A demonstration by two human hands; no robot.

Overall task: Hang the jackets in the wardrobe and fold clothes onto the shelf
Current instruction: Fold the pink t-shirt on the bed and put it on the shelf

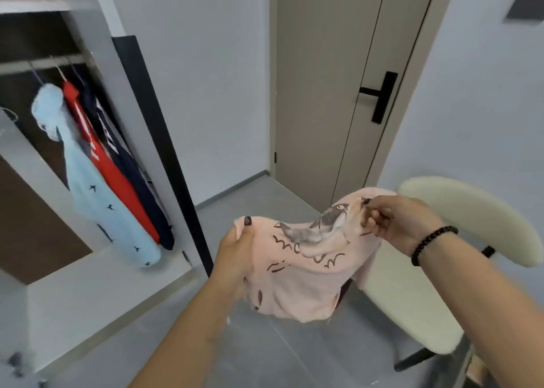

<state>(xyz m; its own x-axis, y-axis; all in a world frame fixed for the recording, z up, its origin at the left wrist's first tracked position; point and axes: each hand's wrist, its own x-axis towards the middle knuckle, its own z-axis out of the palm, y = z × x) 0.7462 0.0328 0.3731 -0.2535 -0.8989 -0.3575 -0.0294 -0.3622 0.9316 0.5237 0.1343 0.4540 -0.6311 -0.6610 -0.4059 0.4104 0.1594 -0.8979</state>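
A pale pink garment [306, 273] with a grey animal print and dark squiggles hangs in the air between my two hands. My left hand [238, 249] grips its left edge, thumb on top of the cloth. My right hand [394, 220] pinches the upper right edge; a dark bead bracelet sits on that wrist. On the left stands the open white wardrobe [97, 34]. From its rail [38, 65] hang a light blue jacket [97, 199], a red one [109, 164] and a navy one [138, 178], side by side on hangers.
A cream padded chair [418, 308] with a dark frame stands right under and behind the garment. A beige door [332, 93] with a black handle is shut straight ahead. The wardrobe's white lower shelf [97, 293] runs below the hanging jackets. Grey tiled floor lies between.
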